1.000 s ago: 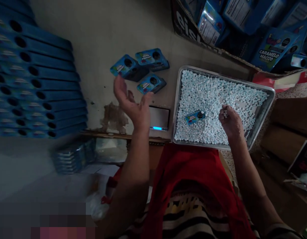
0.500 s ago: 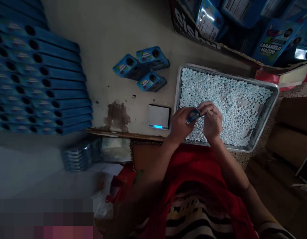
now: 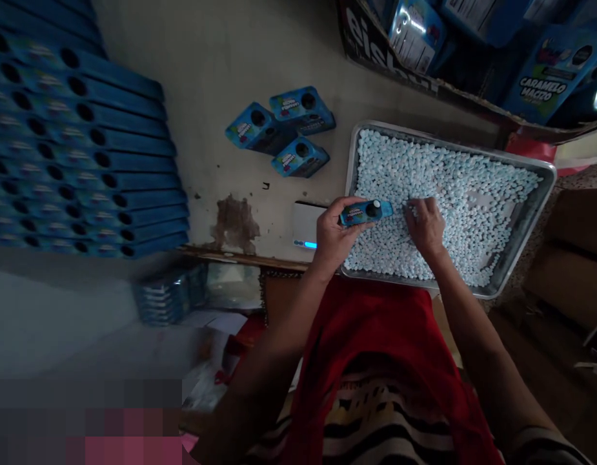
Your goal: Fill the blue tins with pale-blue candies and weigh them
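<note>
My left hand (image 3: 334,232) is closed around a small blue candy box (image 3: 359,213) above the tray's left side. A white piece, apparently a candy, shows at the dark round spot on the box. Small white and pale-blue candies (image 3: 424,168) cover most of a metal tray (image 3: 525,226). Among them, my right hand (image 3: 426,226) has its fingers bent downward and drawn together, gathering candies; the fingertips are partly hidden. A small digital scale (image 3: 308,223) with a lit blue display sits left of the tray, partly covered by my left hand.
Several filled-looking blue boxes (image 3: 298,158) stand in a group beyond the scale. Tall stacks of blue boxes (image 3: 128,161) line the table's left. An open carton (image 3: 375,55) holding more blue boxes is at the upper right. The table's front edge (image 3: 230,256) runs just below the scale.
My hands were together at the box; now they are apart. My right hand has moved right and down into the candies, while my left hand keeps the box, now turned with its printed face up.
</note>
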The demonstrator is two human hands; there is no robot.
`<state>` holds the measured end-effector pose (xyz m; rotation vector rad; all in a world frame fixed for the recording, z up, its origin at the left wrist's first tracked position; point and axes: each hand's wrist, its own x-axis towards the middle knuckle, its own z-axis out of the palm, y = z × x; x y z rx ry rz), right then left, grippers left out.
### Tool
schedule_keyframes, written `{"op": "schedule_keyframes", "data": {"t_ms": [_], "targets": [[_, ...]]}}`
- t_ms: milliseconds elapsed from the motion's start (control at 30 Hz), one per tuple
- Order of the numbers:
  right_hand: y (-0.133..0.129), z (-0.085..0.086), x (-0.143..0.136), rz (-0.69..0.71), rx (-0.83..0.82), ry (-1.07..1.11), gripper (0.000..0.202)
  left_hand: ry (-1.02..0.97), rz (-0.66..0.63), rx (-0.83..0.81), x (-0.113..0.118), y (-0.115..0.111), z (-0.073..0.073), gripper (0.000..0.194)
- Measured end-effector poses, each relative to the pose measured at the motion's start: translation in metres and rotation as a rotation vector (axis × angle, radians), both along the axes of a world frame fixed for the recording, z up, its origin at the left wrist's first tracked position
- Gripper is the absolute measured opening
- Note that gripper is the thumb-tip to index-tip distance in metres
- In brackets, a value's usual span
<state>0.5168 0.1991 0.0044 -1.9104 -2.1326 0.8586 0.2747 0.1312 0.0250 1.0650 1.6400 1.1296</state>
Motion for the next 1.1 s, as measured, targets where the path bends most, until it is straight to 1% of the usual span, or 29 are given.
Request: {"op": "schedule_keyframes", "data": {"t_ms": [33,67,133,200,267,333,400,467,500,567,633,700,733,800,867,900,967,1033,1100], "targets": [[0.009,0.002,0.0,-0.056,-0.012,0.058,0.021,0.011,-0.01,0.026,0.001,0.001,0.002,0.042],[0.017,0.008,0.0,-0.092,-0.03,0.136,0.017,0.034,-0.024,0.05,0.002,0.002,0.004,0.04],[0.026,0.028,0.0,-0.086,-0.073,0.319,0.013,0.107,-0.069,0.078,0.003,0.004,0.009,0.036],[0.026,0.054,-0.002,-0.018,-0.101,0.464,0.011,0.186,-0.114,0.078,0.004,0.007,0.013,0.033],[0.02,0.078,-0.007,0.066,-0.081,0.535,0.012,0.235,-0.148,0.079,0.004,0.01,0.016,0.031],[0.014,0.094,-0.016,0.149,-0.058,0.537,0.019,0.255,-0.173,0.086,0.005,0.012,0.017,0.03],[0.009,0.101,-0.025,0.198,-0.077,0.482,0.032,0.272,-0.193,0.091,0.007,0.014,0.018,0.03],[0.007,0.102,-0.031,0.178,-0.108,0.439,0.045,0.296,-0.21,0.094,0.009,0.015,0.019,0.032],[0.007,0.101,-0.033,0.147,-0.113,0.447,0.048,0.312,-0.222,0.1,0.01,0.015,0.02,0.034],[0.004,0.097,-0.029,0.05,-0.108,0.504,0.037,0.352,-0.255,0.118,0.012,0.016,0.023,0.038],[0.0,0.089,-0.018,-0.085,-0.119,0.541,0.024,0.396,-0.285,0.144,0.014,0.015,0.025,0.046],[-0.005,0.077,-0.001,-0.226,-0.121,0.497,0.026,0.414,-0.271,0.174,0.017,0.014,0.027,0.057],[-0.007,0.071,0.008,-0.263,-0.101,0.442,0.028,0.401,-0.243,0.181,0.019,0.013,0.026,0.06],[-0.012,0.059,0.025,-0.246,-0.023,0.297,0.031,0.321,-0.192,0.159,0.025,0.011,0.023,0.059],[-0.017,0.052,0.034,-0.174,0.056,0.173,0.035,0.208,-0.177,0.108,0.031,0.009,0.018,0.052],[-0.019,0.052,0.035,-0.157,0.079,0.151,0.035,0.156,-0.192,0.085,0.035,0.008,0.016,0.049],[-0.023,0.056,0.031,-0.201,0.085,0.212,0.032,0.075,-0.208,0.049,0.04,0.006,0.012,0.045],[-0.025,0.065,0.023,-0.293,0.051,0.373,0.028,0.031,-0.185,0.027,0.043,0.006,0.01,0.044],[-0.024,0.075,0.012,-0.331,0.02,0.511,0.023,0.014,-0.154,0.031,0.041,0.01,0.009,0.044]]}}
